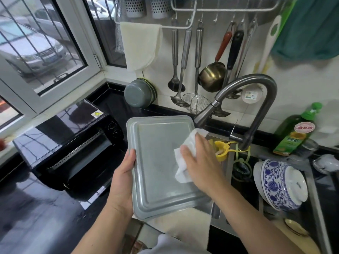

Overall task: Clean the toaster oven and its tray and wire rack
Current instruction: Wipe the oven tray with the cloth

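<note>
A grey metal tray [156, 162] is held tilted above the sink's left edge, its flat underside facing me. My left hand [124, 173] grips its left rim, thumb on top. My right hand [200, 162] presses a white cloth [183, 160] flat against the tray's right side, fingers spread. The black toaster oven [73, 143] stands on the dark counter to the left with its door open. No wire rack is visible.
A curved steel faucet [256, 99] arches over the sink [218, 213] right behind the tray. Blue-and-white bowls [278, 182] sit in the rack at right, near a green detergent bottle [293, 132]. Ladles and a strainer [196, 101] hang on the wall. A yellow hook [222, 149] sits by the faucet.
</note>
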